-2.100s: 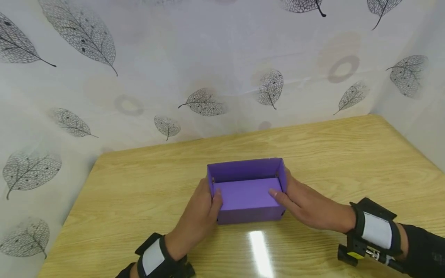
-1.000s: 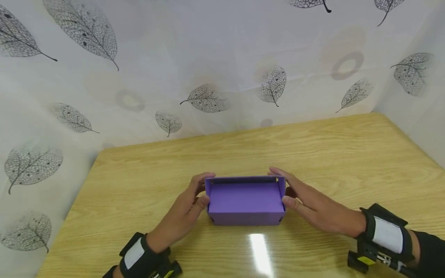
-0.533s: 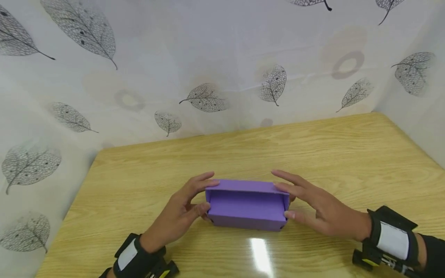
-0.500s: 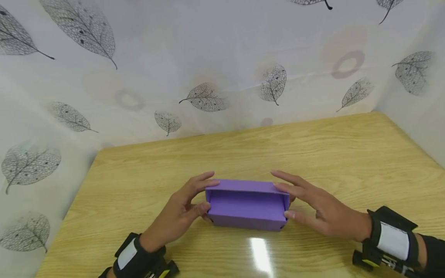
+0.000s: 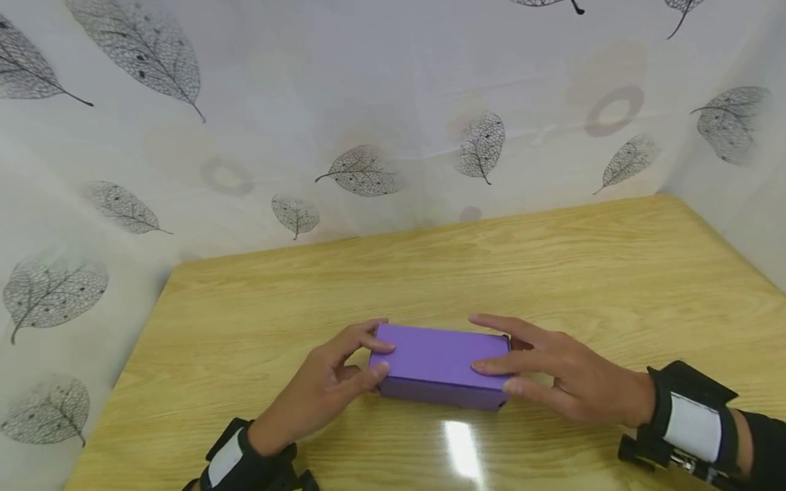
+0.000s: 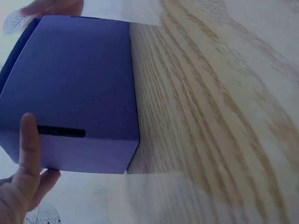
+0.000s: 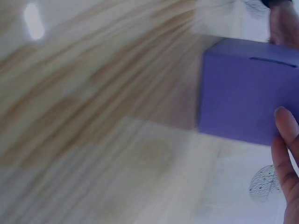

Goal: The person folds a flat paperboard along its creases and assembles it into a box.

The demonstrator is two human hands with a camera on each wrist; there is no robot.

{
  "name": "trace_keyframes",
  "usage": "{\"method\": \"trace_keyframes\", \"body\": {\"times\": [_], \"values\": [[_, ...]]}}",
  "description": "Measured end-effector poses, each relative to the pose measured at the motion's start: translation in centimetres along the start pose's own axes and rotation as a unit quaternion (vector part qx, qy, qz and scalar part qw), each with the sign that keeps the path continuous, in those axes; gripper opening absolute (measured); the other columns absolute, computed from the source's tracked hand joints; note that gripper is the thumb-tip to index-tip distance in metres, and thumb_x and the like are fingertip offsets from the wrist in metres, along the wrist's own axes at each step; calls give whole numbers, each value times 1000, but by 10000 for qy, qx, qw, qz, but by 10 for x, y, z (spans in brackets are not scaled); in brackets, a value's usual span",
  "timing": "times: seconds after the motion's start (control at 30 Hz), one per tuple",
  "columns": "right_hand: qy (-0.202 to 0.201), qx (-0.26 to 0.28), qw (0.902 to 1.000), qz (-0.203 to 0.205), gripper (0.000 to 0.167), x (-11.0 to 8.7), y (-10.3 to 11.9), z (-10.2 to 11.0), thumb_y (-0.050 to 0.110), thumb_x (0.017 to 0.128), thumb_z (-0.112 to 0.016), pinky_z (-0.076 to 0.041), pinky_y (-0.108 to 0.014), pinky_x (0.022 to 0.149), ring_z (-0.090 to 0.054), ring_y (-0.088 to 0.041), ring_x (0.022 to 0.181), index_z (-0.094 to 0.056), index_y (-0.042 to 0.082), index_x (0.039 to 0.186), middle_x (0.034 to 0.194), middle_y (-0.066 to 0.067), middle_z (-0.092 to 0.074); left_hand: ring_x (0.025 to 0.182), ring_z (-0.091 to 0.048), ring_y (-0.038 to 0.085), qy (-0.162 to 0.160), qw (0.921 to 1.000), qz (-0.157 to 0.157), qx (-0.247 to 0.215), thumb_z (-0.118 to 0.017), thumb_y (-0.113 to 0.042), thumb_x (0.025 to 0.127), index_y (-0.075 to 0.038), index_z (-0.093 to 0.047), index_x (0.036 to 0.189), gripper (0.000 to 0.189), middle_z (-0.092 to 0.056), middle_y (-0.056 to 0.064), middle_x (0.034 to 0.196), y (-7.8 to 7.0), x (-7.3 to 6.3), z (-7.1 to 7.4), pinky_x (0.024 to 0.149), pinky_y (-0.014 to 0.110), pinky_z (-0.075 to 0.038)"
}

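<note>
A small purple cardboard box (image 5: pixel 439 358) sits on the wooden table with its lid folded down flat. My left hand (image 5: pixel 328 378) holds the box's left end, thumb at the lid's front edge and a finger across the top. My right hand (image 5: pixel 559 372) holds the right end: its thumb is at the front right corner, one finger lies on the lid, and the index finger reaches out above the back edge. In the left wrist view, the left thumb (image 6: pixel 29 144) lies on the box's front beside a dark slot. The box's inside is hidden.
The wood-grain table (image 5: pixel 258 300) spreads around the box. Behind it and at the sides hangs a pale cloth (image 5: pixel 393 88) with a leaf print. A bright light reflection (image 5: pixel 462 447) shows on the table in front of the box.
The box's lid has swung from upright at the back, forward and down over the opening. Both hands moved from gripping the side walls to the box's ends and lid.
</note>
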State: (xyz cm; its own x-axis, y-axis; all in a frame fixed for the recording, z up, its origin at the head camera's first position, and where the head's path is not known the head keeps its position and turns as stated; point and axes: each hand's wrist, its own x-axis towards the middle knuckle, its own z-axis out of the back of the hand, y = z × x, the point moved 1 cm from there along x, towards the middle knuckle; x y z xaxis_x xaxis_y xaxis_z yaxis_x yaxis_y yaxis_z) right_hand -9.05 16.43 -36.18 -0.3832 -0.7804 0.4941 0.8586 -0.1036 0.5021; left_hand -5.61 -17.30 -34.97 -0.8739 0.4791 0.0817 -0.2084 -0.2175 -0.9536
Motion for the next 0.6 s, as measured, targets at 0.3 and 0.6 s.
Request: {"method": "trace_keyframes", "body": {"times": [0.3, 0.6], "values": [[184, 489, 9947, -883, 56, 7, 6, 0, 3, 94, -68, -52, -24, 76, -58, -4, 93, -45, 14, 144, 135, -6, -53, 142, -36, 44, 687, 9900, 1091, -572, -64, -23, 100, -8, -29, 154, 66, -30, 19, 157, -2, 10, 6, 88, 38, -58], [285, -324, 9909, -1272, 69, 7, 8, 0, 16, 93, -74, -50, -21, 90, -53, -12, 117, -35, 12, 151, 143, -2, -42, 144, -27, 52, 5, 9985, 497, 243, -70, -17, 96, -8, -42, 119, 37, -25, 24, 160, -4, 7, -12, 88, 32, -57]]}}
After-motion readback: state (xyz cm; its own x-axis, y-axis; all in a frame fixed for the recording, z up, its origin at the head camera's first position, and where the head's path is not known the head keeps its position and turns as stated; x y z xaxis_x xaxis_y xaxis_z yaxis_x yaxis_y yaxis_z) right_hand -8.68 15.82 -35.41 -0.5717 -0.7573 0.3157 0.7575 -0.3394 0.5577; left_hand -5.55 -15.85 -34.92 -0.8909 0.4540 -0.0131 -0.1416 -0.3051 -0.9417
